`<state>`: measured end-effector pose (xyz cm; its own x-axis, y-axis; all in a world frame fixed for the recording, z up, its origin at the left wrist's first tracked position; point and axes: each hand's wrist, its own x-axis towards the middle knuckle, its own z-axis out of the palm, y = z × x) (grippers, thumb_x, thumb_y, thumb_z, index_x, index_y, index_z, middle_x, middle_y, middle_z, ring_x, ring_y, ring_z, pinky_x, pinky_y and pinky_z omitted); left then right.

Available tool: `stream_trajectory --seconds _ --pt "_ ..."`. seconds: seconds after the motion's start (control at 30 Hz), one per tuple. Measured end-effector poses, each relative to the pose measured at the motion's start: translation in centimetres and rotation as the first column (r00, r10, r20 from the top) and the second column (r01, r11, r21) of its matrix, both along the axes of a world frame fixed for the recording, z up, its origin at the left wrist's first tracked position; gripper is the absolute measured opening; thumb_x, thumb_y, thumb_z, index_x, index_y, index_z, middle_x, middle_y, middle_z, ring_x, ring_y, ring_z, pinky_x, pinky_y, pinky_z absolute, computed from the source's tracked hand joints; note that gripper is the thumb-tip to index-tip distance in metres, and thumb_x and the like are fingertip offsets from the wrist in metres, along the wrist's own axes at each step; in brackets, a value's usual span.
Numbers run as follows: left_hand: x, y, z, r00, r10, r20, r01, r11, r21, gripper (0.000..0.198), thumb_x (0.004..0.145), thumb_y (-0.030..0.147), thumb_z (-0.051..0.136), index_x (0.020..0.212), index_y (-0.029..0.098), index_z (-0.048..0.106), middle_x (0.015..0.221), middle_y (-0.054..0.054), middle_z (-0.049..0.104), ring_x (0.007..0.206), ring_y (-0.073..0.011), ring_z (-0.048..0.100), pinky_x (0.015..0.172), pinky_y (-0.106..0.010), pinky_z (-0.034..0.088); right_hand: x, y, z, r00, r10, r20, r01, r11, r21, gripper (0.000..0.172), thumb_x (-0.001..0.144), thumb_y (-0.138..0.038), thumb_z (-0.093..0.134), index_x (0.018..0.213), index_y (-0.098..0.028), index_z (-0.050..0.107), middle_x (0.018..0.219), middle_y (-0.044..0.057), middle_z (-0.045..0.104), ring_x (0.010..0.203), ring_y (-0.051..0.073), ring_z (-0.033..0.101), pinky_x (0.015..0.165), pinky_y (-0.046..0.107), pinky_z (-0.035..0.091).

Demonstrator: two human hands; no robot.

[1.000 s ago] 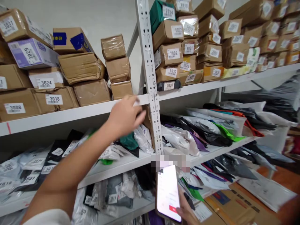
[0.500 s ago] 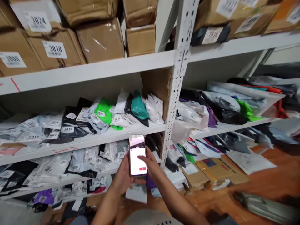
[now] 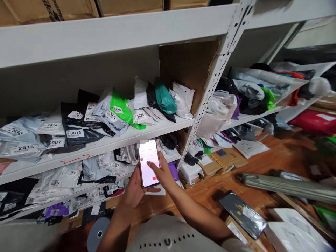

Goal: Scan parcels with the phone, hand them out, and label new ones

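A phone (image 3: 148, 162) with a lit white screen is held upright in front of the lower shelves. My left hand (image 3: 134, 190) is wrapped round its lower left edge from behind. My right hand (image 3: 162, 173) grips its right side, with the thumb lying across the screen. Just behind the phone, numbered mailer bags (image 3: 105, 115) in grey, black, green and white lie piled on the middle shelf (image 3: 157, 127).
A white steel upright (image 3: 210, 94) divides two shelf bays, both stuffed with bagged parcels. Cardboard boxes (image 3: 225, 159) and flat packages (image 3: 243, 213) lie on the wooden floor at right, beside a long grey roll (image 3: 286, 183). A brown cardboard divider (image 3: 187, 70) stands beside the upright.
My left hand came down from the upper shelf edge and joined the right on the phone. The view dropped from the box shelves to the lower bag shelves and floor.
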<state>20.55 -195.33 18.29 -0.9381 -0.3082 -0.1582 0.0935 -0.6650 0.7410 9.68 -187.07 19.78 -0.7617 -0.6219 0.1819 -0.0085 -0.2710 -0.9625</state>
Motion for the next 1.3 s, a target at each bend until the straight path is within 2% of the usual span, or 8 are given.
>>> stream_trajectory --seconds 0.17,0.33,0.5,0.7,0.9,1.0,1.17,1.3 --pt "2.4 -2.3 0.4 1.0 -0.003 0.006 0.003 1.0 -0.007 0.058 0.073 0.062 0.07 0.124 0.036 0.061 0.124 -0.005 0.067 0.095 -0.03 0.068 0.059 -0.043 0.063 1.8 -1.0 -0.6 0.989 0.127 0.071 -0.122 0.99 -0.07 0.034 0.078 -0.026 0.055 0.111 -0.025 0.061 0.111 0.004 0.069 0.106 0.028 0.06 0.094 0.04 0.043" --pt "3.9 -3.9 0.3 0.999 -0.048 0.025 0.048 0.999 -0.02 0.065 0.074 0.062 0.068 0.128 0.028 0.058 0.116 -0.009 0.07 0.095 -0.0328 0.069 0.055 -0.043 0.063 2.7 -1.2 -1.2 0.986 0.166 0.009 -0.165 0.985 -0.042 0.046 0.075 -0.022 0.053 0.119 -0.025 0.064 0.127 0.001 0.066 0.121 0.028 0.054 0.105 0.041 0.036" --pt "4.5 -4.4 0.0 0.997 0.0 0.072 0.004 0.998 -0.068 0.08 0.073 0.045 0.074 0.143 0.032 0.036 0.125 -0.008 0.064 0.092 -0.0301 0.069 0.048 -0.039 0.062 4.3 -1.9 -1.4 0.981 0.193 0.001 -0.193 0.98 -0.058 0.049 0.075 -0.022 0.056 0.124 -0.025 0.061 0.117 0.001 0.07 0.109 0.027 0.061 0.095 0.041 0.045" --pt "4.7 -4.7 0.3 0.987 0.076 0.142 -0.045 0.977 -0.208 0.084 0.073 0.04 0.074 0.145 0.028 0.032 0.12 -0.012 0.064 0.072 -0.0229 0.069 0.036 -0.027 0.054 5.6 -2.4 -1.6 0.981 0.188 -0.044 -0.192 0.977 -0.097 0.066 0.069 -0.013 0.055 0.133 -0.027 0.054 0.131 0.0 0.064 0.122 0.027 0.053 0.1 0.04 0.043" --pt "5.7 -6.8 -0.3 0.989 -0.15 -0.002 0.149 0.989 -0.013 0.085 0.068 0.021 0.061 0.146 0.033 0.03 0.127 -0.007 0.063 0.092 -0.0309 0.069 0.057 -0.044 0.063 5.6 -2.7 -2.6 0.983 0.179 0.031 -0.176 0.981 -0.081 0.064 0.069 -0.017 0.054 0.132 -0.028 0.055 0.125 -0.001 0.067 0.115 0.028 0.057 0.096 0.04 0.045" --pt "6.1 -7.2 -0.4 0.976 -0.216 -0.015 0.215 0.976 -0.036 0.088 0.065 0.013 0.057 0.146 0.034 0.032 0.131 -0.007 0.061 0.102 -0.033 0.067 0.066 -0.046 0.063 5.6 -2.9 -2.6 0.989 0.142 0.034 -0.138 0.986 -0.097 0.061 0.068 -0.018 0.052 0.128 -0.027 0.059 0.123 -0.001 0.068 0.118 0.029 0.055 0.099 0.041 0.042" --pt "6.1 -7.3 -0.9 0.978 -0.205 0.041 0.208 0.972 -0.105 0.092 0.068 0.01 0.058 0.15 0.037 0.025 0.137 -0.007 0.056 0.105 -0.0326 0.065 0.067 -0.042 0.063 5.9 -3.1 -2.3 0.99 0.133 0.036 -0.129 0.987 -0.091 0.058 0.07 -0.018 0.054 0.126 -0.028 0.059 0.121 -0.001 0.068 0.115 0.029 0.056 0.097 0.041 0.043" --pt "6.0 -7.9 -1.6 0.956 -0.282 -0.081 0.28 0.959 -0.032 0.096 0.067 0.012 0.055 0.152 0.036 0.018 0.139 -0.007 0.055 0.103 -0.0312 0.065 0.07 -0.045 0.062 6.1 -3.5 -2.6 0.991 0.128 0.034 -0.125 0.989 -0.082 0.05 0.077 -0.027 0.059 0.127 -0.026 0.056 0.122 0.001 0.067 0.115 0.027 0.056 0.099 0.041 0.042"
